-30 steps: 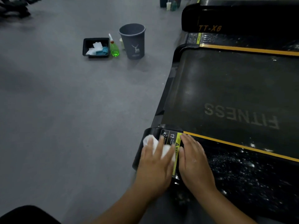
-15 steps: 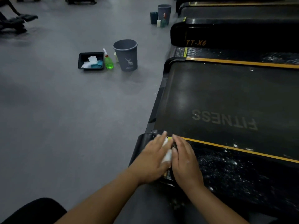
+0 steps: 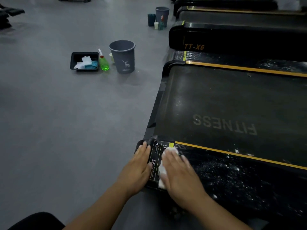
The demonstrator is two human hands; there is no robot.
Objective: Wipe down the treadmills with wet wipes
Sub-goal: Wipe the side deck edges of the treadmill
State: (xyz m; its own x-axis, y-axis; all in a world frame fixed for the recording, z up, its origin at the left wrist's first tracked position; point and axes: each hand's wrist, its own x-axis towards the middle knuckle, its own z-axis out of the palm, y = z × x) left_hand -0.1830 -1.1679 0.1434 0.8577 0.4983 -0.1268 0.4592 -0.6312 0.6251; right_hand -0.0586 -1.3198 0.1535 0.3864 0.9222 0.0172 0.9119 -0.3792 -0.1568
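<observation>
A black treadmill (image 3: 224, 100) with a "FITNESS" belt and yellow side stripes fills the right half of the view. A white wet wipe (image 3: 162, 170) lies on the near side rail by the warning label. My right hand (image 3: 180, 171) presses flat on the wipe, fingers straight and blurred by motion. My left hand (image 3: 138, 166) rests flat on the rail's rounded end cap, left of the label, touching no wipe. White specks and wet streaks cover the rail to the right of my hands.
On the grey floor to the left stand a grey bin with a deer print (image 3: 123, 56), a green spray bottle (image 3: 103, 61) and a black tray (image 3: 74, 63) of wipes. A second bin (image 3: 162, 14) and small containers stand farther back. More treadmills (image 3: 232, 37) lie beyond.
The wipe has passed from under my left hand to under my right hand. My left hand has slid left onto the end cap; the right has moved onto the wipe.
</observation>
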